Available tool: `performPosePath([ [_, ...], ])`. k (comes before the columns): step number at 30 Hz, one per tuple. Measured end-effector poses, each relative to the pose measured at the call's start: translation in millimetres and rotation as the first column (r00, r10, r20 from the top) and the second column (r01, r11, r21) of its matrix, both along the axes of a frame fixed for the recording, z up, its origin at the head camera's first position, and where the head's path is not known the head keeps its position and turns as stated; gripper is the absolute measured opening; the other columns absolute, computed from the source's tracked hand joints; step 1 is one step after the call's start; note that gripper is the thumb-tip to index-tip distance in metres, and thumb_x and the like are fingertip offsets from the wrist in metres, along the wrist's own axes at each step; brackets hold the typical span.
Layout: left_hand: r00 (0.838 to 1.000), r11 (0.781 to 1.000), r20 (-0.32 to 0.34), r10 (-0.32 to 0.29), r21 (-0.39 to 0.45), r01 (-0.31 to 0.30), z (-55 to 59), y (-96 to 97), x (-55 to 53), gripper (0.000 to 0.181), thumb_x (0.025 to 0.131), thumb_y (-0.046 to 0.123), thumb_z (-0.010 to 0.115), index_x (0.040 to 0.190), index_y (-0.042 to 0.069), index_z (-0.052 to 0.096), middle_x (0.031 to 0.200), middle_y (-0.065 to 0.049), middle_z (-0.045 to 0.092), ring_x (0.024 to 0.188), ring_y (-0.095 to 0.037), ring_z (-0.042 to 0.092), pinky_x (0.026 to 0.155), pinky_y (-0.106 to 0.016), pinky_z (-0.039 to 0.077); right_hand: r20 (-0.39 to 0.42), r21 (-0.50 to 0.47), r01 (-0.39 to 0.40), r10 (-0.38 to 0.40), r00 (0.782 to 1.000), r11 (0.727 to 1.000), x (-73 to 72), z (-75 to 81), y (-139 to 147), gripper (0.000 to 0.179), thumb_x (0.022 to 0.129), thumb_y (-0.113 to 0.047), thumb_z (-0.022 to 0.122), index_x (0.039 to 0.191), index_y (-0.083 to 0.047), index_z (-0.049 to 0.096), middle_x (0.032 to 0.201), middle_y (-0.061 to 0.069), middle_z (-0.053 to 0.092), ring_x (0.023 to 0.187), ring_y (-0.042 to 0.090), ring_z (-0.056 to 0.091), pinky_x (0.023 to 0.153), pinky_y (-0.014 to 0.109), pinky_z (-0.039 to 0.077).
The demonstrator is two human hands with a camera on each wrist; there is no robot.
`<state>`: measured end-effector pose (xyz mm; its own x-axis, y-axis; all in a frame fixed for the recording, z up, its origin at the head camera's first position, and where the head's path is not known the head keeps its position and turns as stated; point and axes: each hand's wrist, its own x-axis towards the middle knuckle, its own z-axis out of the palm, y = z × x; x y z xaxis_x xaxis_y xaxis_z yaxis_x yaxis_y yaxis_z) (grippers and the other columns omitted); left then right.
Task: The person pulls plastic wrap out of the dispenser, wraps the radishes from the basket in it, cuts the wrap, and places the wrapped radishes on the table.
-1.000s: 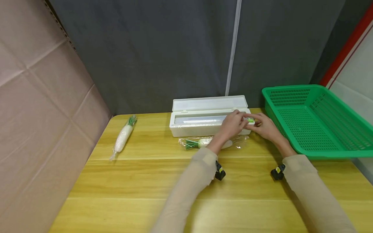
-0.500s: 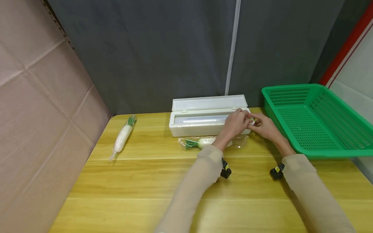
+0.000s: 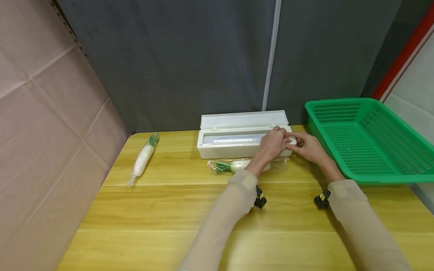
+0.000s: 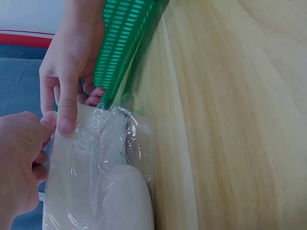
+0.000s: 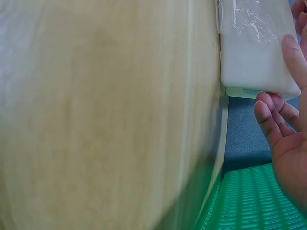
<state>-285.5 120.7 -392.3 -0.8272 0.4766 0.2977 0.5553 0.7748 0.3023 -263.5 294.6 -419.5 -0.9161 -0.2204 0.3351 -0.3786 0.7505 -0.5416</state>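
Note:
A white cling film dispenser box [image 3: 222, 151] lies lengthwise at the back of the table, its lid [image 3: 244, 120] raised and a film roll [image 3: 234, 139] inside. My left hand [image 3: 271, 145] bends over the box's right end, fingers curled at the small green slide cutter, which they mostly hide. With thumb and fingers my right hand [image 3: 308, 147] grips that same end from the right; the right wrist view shows its thumb [image 5: 293, 57] on the box's side. Clear film [image 4: 96, 158] hangs down the box front. A wrapped white radish [image 3: 239, 165] lies just before the box, partly behind my left wrist.
Another wrapped radish [image 3: 144, 160] lies at the table's left, leaves towards the back. A green plastic basket [image 3: 317, 131] stands close by my right forearm. Behind the table [image 3: 152, 214] hangs a dark grey curtain [image 3: 176, 67].
My left hand has shifted slightly right along the box and now covers the green slide cutter seen between my hands one second ago. My right hand has barely moved.

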Motion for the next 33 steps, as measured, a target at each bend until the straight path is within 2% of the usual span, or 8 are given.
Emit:
performPosePath([
  [6, 0.999, 1.0, 0.034, -0.001, 0.008, 0.001, 1.6, -6.0, 0.0, 0.018, 0.1, 0.03, 0.065, 0.105, 0.014, 0.069, 0.101, 0.005, 0.062, 0.088, -0.009, 0.062, 0.075, -0.021, 0.052, -0.025, 0.006, -0.007, 0.007, 1.0, 1.0, -1.9, -1.7, -1, 0.049, 0.089, -0.025, 0.08, 0.13, -0.002, 0.066, 0.101, 0.018, 0.069, 0.078, 0.028, 0.062, 0.069, 0.041, 0.049],
  [13, 0.999, 0.999, 0.044, -0.012, 0.033, 0.011, 3.5, -24.1, -2.0, 0.014, 0.099, 0.025, 0.067, 0.103, 0.012, 0.068, 0.1, 0.002, 0.062, 0.09, -0.011, 0.063, 0.077, -0.021, 0.052, -0.031, -0.021, -0.023, 0.022, 0.999, 1.0, -3.0, -1.2, -5, 0.05, 0.089, -0.029, 0.08, 0.132, -0.007, 0.067, 0.1, 0.015, 0.07, 0.071, 0.021, 0.061, 0.064, 0.033, 0.048],
  [19, 0.998, 0.995, 0.058, -0.023, 0.095, 0.018, 3.7, -66.9, -6.3, 0.01, 0.097, 0.019, 0.07, 0.098, 0.01, 0.068, 0.096, 0.001, 0.063, 0.091, -0.013, 0.062, 0.079, -0.024, 0.05, -0.014, -0.027, 0.02, -0.021, 1.0, 0.999, -2.7, -1.4, 0, 0.051, 0.087, -0.03, 0.082, 0.132, -0.012, 0.068, 0.092, 0.011, 0.069, 0.067, 0.015, 0.057, 0.06, 0.028, 0.044],
  [24, 0.997, 0.992, 0.076, -0.019, 0.126, 0.009, 3.4, -103.6, -8.0, 0.011, 0.097, 0.017, 0.071, 0.098, 0.007, 0.068, 0.095, -0.001, 0.063, 0.09, -0.015, 0.061, 0.081, -0.025, 0.051, -0.008, -0.027, 0.002, -0.002, 1.0, 1.0, -0.9, 0.6, 3, 0.051, 0.088, -0.029, 0.081, 0.134, -0.012, 0.067, 0.09, 0.011, 0.07, 0.067, 0.015, 0.057, 0.06, 0.028, 0.044],
  [33, 0.995, 0.99, 0.095, -0.012, 0.139, -0.002, 3.8, -145.1, -6.2, 0.011, 0.098, 0.015, 0.068, 0.099, 0.004, 0.066, 0.096, -0.005, 0.062, 0.089, -0.018, 0.061, 0.08, -0.029, 0.052, -0.023, -0.02, -0.006, 0.006, 1.0, 1.0, -1.1, 0.3, 0, 0.051, 0.087, -0.028, 0.082, 0.133, -0.013, 0.068, 0.086, 0.009, 0.069, 0.066, 0.014, 0.057, 0.06, 0.028, 0.044],
])
